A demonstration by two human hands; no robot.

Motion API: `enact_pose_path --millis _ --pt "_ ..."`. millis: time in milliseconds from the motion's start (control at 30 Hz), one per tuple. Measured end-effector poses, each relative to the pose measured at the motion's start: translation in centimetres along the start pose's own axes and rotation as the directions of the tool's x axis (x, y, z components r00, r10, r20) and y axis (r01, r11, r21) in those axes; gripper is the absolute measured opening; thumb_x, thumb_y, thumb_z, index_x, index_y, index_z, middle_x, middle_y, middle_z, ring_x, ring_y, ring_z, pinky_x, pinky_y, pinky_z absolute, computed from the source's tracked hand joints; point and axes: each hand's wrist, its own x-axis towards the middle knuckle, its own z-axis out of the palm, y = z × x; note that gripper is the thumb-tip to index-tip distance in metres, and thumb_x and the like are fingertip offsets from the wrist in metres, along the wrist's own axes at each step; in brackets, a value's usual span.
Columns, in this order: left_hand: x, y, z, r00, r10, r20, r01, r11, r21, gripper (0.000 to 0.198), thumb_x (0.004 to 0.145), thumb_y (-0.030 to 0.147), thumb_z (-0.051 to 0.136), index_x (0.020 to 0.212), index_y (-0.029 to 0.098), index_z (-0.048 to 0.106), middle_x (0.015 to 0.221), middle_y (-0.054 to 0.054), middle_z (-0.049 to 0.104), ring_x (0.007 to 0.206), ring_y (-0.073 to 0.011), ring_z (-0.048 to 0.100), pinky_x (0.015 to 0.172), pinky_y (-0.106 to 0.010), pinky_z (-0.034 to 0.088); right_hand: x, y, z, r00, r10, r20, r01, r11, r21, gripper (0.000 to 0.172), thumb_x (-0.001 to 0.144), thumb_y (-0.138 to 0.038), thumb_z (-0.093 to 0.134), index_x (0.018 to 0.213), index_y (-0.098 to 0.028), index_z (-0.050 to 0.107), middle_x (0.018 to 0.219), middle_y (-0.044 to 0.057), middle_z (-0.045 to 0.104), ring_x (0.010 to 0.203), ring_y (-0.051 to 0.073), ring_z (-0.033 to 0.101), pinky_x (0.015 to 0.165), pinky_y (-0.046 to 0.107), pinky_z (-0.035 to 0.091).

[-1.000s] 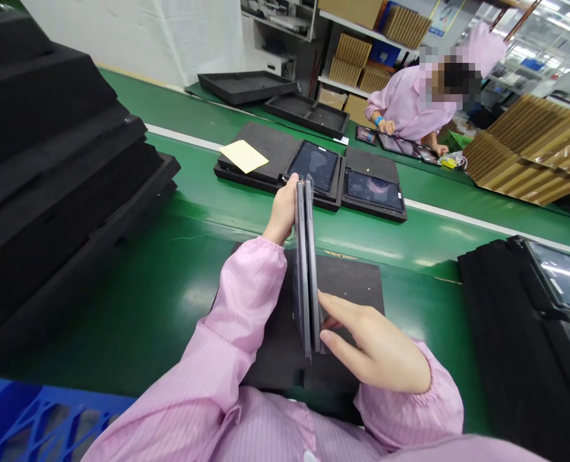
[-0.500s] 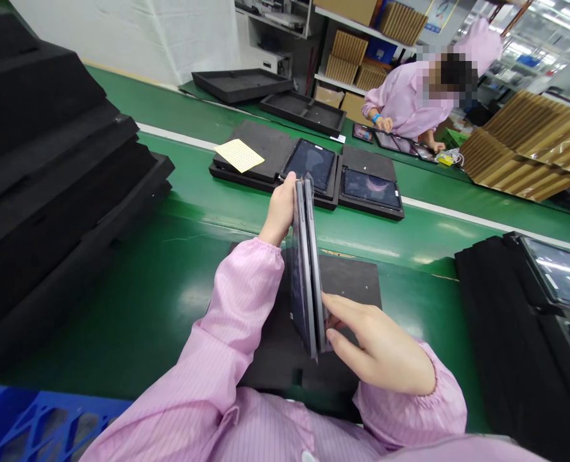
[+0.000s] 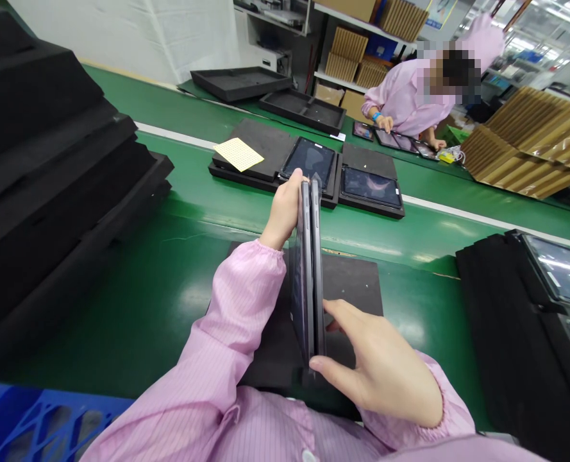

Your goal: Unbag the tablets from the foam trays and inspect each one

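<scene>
The green worktop [image 3: 111,308] runs right across, a tall stack of black foam trays [image 3: 49,141] towards its left edge and a lower black stack [image 3: 496,333] towards its right. Before me, by the near edge, lies a dark foam pad [image 3: 354,282]; over it two tablets [image 3: 308,276] stand on edge, side by side. My left grip [image 3: 282,208] is closed on their far end; my right grip [image 3: 378,366] is spread at the near end, how firmly touching I can't tell. I judge them stiff, fairly light, slick-faced and breakable, best taken by the rims.

Two gray-edged tablets [image 3: 308,276], held upright, side by side, close together
</scene>
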Motion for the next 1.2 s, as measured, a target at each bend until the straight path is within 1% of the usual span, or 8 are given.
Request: enact_pose_path --millis 100,233,367,500,767,867,1000,1200 --pt "-0.3 0.5 0.3 1.0 -0.002 0.018 0.002 1.0 -0.009 0.058 0.099 0.049 0.047 0.049 0.021 0.054 0.052 0.002 0.047 0.051 -0.012 0.042 0.058 -0.026 0.038 -0.2 -0.2 0.1 1.0 0.006 -0.03 -0.007 0.999 -0.033 0.048 0.086 -0.031 0.062 0.127 -0.007 0.056 0.103 0.015 0.071 0.088 0.03 0.071 0.076 0.045 0.059" --pt "-0.5 0.8 0.4 0.999 -0.004 0.034 0.004 1.0 0.001 0.058 0.098 0.05 0.047 0.049 0.021 0.053 0.052 0.002 0.047 0.05 -0.0117 0.042 0.056 -0.026 0.038 -0.1 -0.2 0.0 1.0 0.018 -0.011 -0.018 1.0 -0.022 0.042 0.087 -0.027 0.056 0.124 -0.009 0.056 0.101 0.014 0.07 0.088 0.029 0.071 0.075 0.044 0.059" --pt "-0.2 0.5 0.3 1.0 -0.009 0.015 0.009 1.0 0.016 0.059 0.096 0.056 0.047 0.048 0.022 0.051 0.05 0.003 0.046 0.047 -0.0115 0.041 0.054 -0.026 0.038 0.1 -0.1 -0.2 0.999 0.033 0.017 -0.033 0.999 0.004 0.041 0.086 -0.025 0.048 0.124 -0.01 0.055 0.103 0.015 0.07 0.09 0.029 0.071 0.075 0.045 0.058" --pt "-0.1 0.1 0.1 1.0 0.005 0.0 -0.005 1.0 0.028 0.06 0.095 0.061 0.046 0.049 0.022 0.052 0.049 0.003 0.045 0.048 -0.0121 0.041 0.052 -0.027 0.038 0.3 0.0 -0.3 0.999 0.036 0.028 -0.036 0.999 0.015 0.042 0.086 -0.026 0.044 0.124 -0.011 0.054 0.101 0.014 0.069 0.089 0.029 0.071 0.075 0.046 0.058" --pt "-0.7 1.0 0.6 0.999 -0.027 0.028 0.027 1.0 0.001 0.061 0.092 0.065 0.048 0.048 0.023 0.051 0.048 0.003 0.044 0.045 -0.0124 0.039 0.052 -0.029 0.038 0.1 0.2 -0.6 0.998 0.041 0.049 -0.042 0.998 0.035 0.039 0.084 -0.026 0.051 0.12 -0.012 0.055 0.105 0.015 0.07 0.092 0.03 0.071 0.078 0.045 0.056" --pt "-0.9 1.2 0.7 0.999 -0.015 0.038 0.015 1.0 -0.001 0.06 0.094 0.062 0.047 0.049 0.022 0.052 0.048 0.003 0.045 0.046 -0.0124 0.04 0.053 -0.028 0.039 0.0 0.3 -0.7 0.998 0.043 0.05 -0.045 0.998 0.051 0.037 0.084 -0.027 0.054 0.118 -0.012 0.056 0.105 0.015 0.071 0.092 0.03 0.071 0.078 0.044 0.056" --pt "-1.2 1.3 0.8 0.999 -0.016 0.037 0.015 1.0 0.008 0.057 0.096 0.055 0.047 0.05 0.022 0.052 0.047 0.004 0.045 0.047 -0.0124 0.042 0.055 -0.027 0.04 -0.1 0.6 -1.0 0.998 0.046 0.033 -0.047 0.998 0.047 0.033 0.085 -0.028 0.056 0.114 -0.012 0.058 0.097 0.012 0.071 0.086 0.028 0.07 0.074 0.04 0.055" --pt "-1.6 1.8 1.0 0.998 0.052 -0.018 -0.05 0.994 0.096 0.052 0.099 0.041 0.047 0.051 0.022 0.053 0.048 0.004 0.045 0.054 -0.0141 0.051 0.064 -0.024 0.045 -0.2 1.4 -1.7 0.998 0.055 0.001 -0.055 0.998 -0.008 0.02 0.084 -0.026 0.059 0.102 -0.017 0.059 0.087 0.007 0.07 0.078 0.023 0.067 0.07 0.034 0.051"
